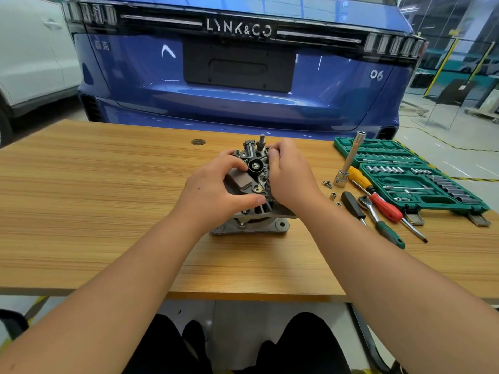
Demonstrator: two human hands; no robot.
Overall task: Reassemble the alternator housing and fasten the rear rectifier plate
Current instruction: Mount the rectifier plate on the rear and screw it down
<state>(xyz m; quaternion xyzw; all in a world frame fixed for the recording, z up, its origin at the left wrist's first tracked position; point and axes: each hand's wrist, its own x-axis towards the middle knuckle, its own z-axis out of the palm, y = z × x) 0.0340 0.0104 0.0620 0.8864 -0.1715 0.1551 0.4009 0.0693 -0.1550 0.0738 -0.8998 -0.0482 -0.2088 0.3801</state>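
Alternator: upright on the table, near the middle, mounting ears down, rear end up toward the camera.
Rear rectifier plate: on top of the housing, dark, with a round black hub at its centre and a threaded stud standing at the far edge; brown rectangular block on its left part.
Left hand: wrapped over the left side of the alternator, fingers curled on the plate's top, thumb pressed along the near rim of the housing.
Right hand: clasped on the right side of the plate, fingers curled over its far edge, tips hidden behind the hand.
Blocked from sight: right half of the plate and most of the housing's flanks, covered by both hands.
Loose hardware: 1 screw and 2 small nuts on the table, just right of the right wrist.
Tools: long socket extension leaning against the case; yellow-handled screwdriver, red-handled screwdriver, black-handled screwdriver and green-handled ratchet lying side by side, near the table's right part.
Socket set case: green, open flat at the right edge, sockets in rows.
Behind the table: rear of a blue car lettered LYNK&CO, close to the far edge; white car at far left.
Below: dark-clad knees under the near table edge.
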